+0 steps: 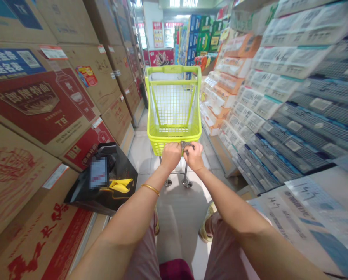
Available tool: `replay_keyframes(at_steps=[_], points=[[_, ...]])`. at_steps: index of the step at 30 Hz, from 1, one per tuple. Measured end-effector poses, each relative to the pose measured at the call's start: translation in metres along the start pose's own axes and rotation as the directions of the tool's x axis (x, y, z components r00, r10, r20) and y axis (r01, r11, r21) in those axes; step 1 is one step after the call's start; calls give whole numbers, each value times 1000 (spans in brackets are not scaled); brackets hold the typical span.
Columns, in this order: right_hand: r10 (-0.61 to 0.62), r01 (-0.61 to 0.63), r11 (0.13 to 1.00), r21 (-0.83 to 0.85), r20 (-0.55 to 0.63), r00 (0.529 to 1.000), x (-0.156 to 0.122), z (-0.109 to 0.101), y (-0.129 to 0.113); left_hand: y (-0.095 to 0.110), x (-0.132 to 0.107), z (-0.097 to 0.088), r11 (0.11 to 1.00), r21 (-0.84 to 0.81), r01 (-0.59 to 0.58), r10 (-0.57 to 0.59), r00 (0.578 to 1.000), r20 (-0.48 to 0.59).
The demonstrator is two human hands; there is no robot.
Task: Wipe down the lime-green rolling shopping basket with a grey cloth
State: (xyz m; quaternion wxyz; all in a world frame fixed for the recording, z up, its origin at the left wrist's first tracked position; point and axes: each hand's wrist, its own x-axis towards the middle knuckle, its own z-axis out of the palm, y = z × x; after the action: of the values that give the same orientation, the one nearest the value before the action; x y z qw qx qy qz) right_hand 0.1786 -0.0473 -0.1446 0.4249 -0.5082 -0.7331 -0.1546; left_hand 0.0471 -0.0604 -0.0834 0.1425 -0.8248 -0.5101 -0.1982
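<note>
Over the remote feed, I read the shopping-cart basket [174,137] as smooth, semi-gloss moulded plastic and its leg [186,172] as shiny metal. I classed the liquor cartons [40,128] as matt printed cardboard, the stacked packs [296,64] as glossy plastic film, the bracelet [150,189] as polished metal, the trousers [141,252] as matt cloth, and the floor [176,225] as smooth, reflective tile.

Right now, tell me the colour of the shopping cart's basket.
The basket is bright yellow-green, seen best in the head view.
</note>
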Motion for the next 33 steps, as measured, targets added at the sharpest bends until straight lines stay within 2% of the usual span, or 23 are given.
replay_keyframes(at_steps=[4, 6, 10, 13, 18, 23, 28, 33], points=[[-69, 72, 997, -8, 186, 980, -20, 5, 5, -2, -2, 2, 1000, -2, 5, -5, 1000, -14], [-86, 88, 996, -4, 200, 976, -22, 4, 4, -4, -3, 2, 1000, -6, -2, 2, 1000, 10], [-50, 50, 999, 9, 123, 991, -7, -3, -3, -10, -9, -3, 999, -36, -30, 32, 998, 52], [-29, 28, 999, 24, 50, 998, 10, -11, -13, -13, -13, -12, 997, -68, -32, 34, 999, 28], [-49, 51, 998, 39, -72, 996, 33, -20, -29, -16, -19, -27, 995, -60, 77, -81, 995, -65], [-48, 60, 996, 63, -167, 985, 45, -25, -36, -19, -22, -24, 990, -26, 136, -136, 991, -6], [-61, 63, 998, 25, -70, 996, 39, -17, -36, -21, -22, -15, 992, 5, 128, -128, 990, 66], [-84, 85, 996, -6, 88, 993, 11, 3, -31, -22, -20, -9, 988, -3, 154, -153, 982, 109]])
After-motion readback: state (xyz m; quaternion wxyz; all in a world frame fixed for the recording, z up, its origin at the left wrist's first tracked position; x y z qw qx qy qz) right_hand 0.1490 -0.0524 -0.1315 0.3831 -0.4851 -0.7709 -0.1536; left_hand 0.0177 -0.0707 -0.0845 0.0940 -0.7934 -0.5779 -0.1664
